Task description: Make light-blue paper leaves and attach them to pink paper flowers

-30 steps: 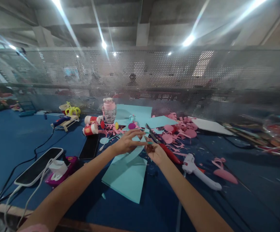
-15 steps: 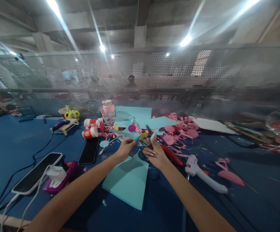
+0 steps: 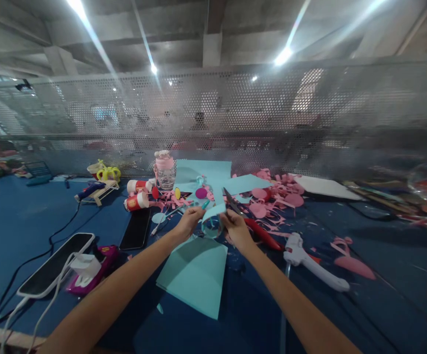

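Note:
A light blue paper strip (image 3: 213,212) curls into a loop between my two hands, above the table. My left hand (image 3: 188,221) is closed in a pinch at its left end, where a small darker teal tip (image 3: 206,203) sticks up from the fingers. With closed fingers, my right hand (image 3: 237,228) pinches the strip's right end. Dark scissor blades (image 3: 233,200) point up and left beside the right hand; their handles are hidden, so I cannot tell how they are held. Below the hands lies a stack of light blue paper sheets (image 3: 194,275).
Behind are larger light blue sheets (image 3: 204,172), pink scraps (image 3: 281,189) and a clear bottle with pink lid (image 3: 165,171). A white glue gun (image 3: 314,265) lies right. Left are a black phone (image 3: 135,230), a charging phone (image 3: 56,265) and red-white paper cups (image 3: 136,201).
My right hand has turned over and closed on the strip, which now curls between both hands. My left hand has shifted slightly left. A yellowish oval near the fingers is out of sight.

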Demonstrator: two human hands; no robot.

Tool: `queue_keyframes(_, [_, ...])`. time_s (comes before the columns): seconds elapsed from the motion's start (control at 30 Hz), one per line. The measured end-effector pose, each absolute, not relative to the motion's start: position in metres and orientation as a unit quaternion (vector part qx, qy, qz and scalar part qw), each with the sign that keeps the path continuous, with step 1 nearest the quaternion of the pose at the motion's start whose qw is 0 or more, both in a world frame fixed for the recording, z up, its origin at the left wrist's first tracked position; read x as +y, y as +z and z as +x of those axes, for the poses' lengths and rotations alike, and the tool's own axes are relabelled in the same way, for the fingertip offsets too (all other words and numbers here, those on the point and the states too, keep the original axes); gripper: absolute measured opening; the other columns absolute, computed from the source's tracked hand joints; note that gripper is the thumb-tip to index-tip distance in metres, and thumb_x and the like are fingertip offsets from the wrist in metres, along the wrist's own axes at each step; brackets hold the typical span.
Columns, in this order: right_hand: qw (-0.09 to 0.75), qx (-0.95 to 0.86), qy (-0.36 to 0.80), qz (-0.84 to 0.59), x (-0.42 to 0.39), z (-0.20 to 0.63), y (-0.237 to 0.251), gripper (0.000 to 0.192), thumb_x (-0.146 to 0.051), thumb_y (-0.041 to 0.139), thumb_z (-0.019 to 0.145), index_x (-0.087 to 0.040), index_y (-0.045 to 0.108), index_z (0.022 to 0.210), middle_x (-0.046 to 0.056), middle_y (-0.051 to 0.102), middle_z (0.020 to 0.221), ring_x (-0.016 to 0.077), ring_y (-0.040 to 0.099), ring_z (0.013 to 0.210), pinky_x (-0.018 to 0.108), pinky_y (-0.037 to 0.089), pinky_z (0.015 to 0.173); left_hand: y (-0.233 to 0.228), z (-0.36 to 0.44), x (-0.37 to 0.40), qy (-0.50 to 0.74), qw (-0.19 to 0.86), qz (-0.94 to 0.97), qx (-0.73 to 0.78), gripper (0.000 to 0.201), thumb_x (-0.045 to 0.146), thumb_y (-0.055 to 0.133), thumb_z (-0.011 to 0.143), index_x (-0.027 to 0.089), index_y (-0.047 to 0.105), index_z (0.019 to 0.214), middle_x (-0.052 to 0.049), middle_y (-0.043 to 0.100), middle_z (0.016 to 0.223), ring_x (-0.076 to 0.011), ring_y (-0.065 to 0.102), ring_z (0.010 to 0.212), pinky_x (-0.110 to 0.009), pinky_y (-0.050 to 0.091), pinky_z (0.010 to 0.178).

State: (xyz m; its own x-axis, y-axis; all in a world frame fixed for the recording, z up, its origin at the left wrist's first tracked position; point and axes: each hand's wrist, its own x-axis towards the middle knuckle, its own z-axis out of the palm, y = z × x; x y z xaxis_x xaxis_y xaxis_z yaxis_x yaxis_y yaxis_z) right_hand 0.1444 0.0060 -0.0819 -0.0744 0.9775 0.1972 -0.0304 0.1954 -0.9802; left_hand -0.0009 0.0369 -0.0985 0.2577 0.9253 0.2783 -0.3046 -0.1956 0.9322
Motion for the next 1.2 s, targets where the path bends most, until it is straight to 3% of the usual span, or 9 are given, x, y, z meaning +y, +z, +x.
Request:
queue_keyframes(0.2, [0.496,-0.592,0.477,-0.419,0.002,0.144,-0.082,0.034,-0.050,0.061,0.067,-0.019,0.046,0.063,-0.009,0.043,0.037,0.0047,0.032,0.022,0.017,0.020,0.023,-0.098,-0.004,0.043,0.516,0.517,0.608,0.311,0.042,0.052,0.064,0.063,0.012,0.055,0.053,0.003,0.045,0.049,-0.0062,0.037,0.048,-0.021,0.029,0.049])
queue_keyframes(0.3, [0.531,-0.550,0.498,-0.409,0.007,0.145,-0.087,0.035,-0.051,0.061,0.067,-0.019,0.046,0.065,-0.008,0.046,0.040,0.0058,0.036,0.023,0.017,0.024,0.022,-0.098,-0.014,0.055,0.509,0.492,0.629,0.321,0.035,0.047,0.058,0.070,0.012,0.060,0.064,0.001,0.052,0.058,-0.0084,0.044,0.056,-0.022,0.035,0.056])
queue_keyframes(0.4, [0.592,-0.430,0.581,-0.355,0.015,0.152,-0.090,0.032,-0.043,0.065,0.067,-0.018,0.046,0.060,-0.008,0.046,0.040,0.0021,0.030,0.023,0.014,0.023,0.022,-0.099,-0.033,0.068,0.466,0.426,0.692,0.350,0.021,0.028,0.064,0.068,0.014,0.063,0.083,0.000,0.055,0.070,-0.0096,0.048,0.065,-0.021,0.037,0.060])
queue_keyframes(0.53, [0.641,-0.290,0.669,-0.240,0.023,0.165,-0.089,0.024,-0.009,0.066,0.063,-0.019,0.044,0.057,-0.009,0.045,0.046,-0.0003,0.033,0.031,0.008,0.035,0.030,-0.102,-0.043,0.069,0.393,0.367,0.776,0.329,0.062,0.016,0.068,0.061,0.025,0.049,0.119,-0.004,0.052,0.100,-0.0114,0.050,0.079,-0.021,0.041,0.062])
queue_keyframes(0.63, [0.659,-0.242,0.686,-0.194,0.027,0.167,-0.089,0.029,0.005,0.056,0.060,-0.020,0.042,0.057,-0.010,0.043,0.048,0.0011,0.043,0.039,0.006,0.043,0.039,-0.101,-0.028,0.057,0.422,0.393,0.770,0.273,0.084,0.018,0.075,0.054,0.029,0.037,0.129,-0.006,0.047,0.113,-0.0129,0.050,0.084,-0.021,0.042,0.065])
queue_keyframes(0.73, [0.639,-0.240,0.702,-0.201,0.028,0.163,-0.092,0.030,0.007,0.051,0.060,-0.021,0.043,0.058,-0.009,0.043,0.048,0.0031,0.045,0.040,0.008,0.045,0.038,-0.096,-0.008,0.040,0.467,0.436,0.733,0.233,0.066,0.027,0.075,0.057,0.026,0.051,0.118,-0.006,0.051,0.106,-0.0150,0.051,0.084,-0.023,0.042,0.066])
queue_keyframes(0.87, [0.609,-0.249,0.722,-0.215,0.026,0.160,-0.093,0.027,0.003,0.055,0.064,-0.020,0.042,0.056,-0.010,0.042,0.045,0.0016,0.041,0.035,0.007,0.039,0.032,-0.088,0.005,0.029,0.553,0.447,0.672,0.207,0.026,0.038,0.066,0.069,0.019,0.068,0.086,-0.006,0.054,0.091,-0.0149,0.051,0.081,-0.026,0.041,0.070])
queue_keyframes(1.03, [0.584,-0.283,0.714,-0.263,0.019,0.158,-0.089,0.024,-0.024,0.065,0.070,-0.017,0.046,0.058,-0.007,0.049,0.045,-0.0012,0.025,0.025,0.010,0.019,0.022,-0.092,0.003,0.036,0.571,0.503,0.592,0.264,0.041,0.055,0.062,0.064,0.014,0.064,0.059,-0.003,0.052,0.073,-0.0105,0.045,0.066,-0.023,0.039,0.060])
queue_keyframes(1.2, [0.606,-0.426,0.545,-0.393,0.012,0.148,-0.086,0.034,-0.049,0.062,0.068,-0.019,0.045,0.064,-0.009,0.046,0.040,0.0015,0.025,0.022,0.015,0.019,0.022,-0.094,0.001,0.038,0.553,0.528,0.596,0.245,0.046,0.058,0.056,0.068,0.015,0.058,0.053,-0.002,0.050,0.074,-0.0115,0.046,0.072,-0.026,0.040,0.071])
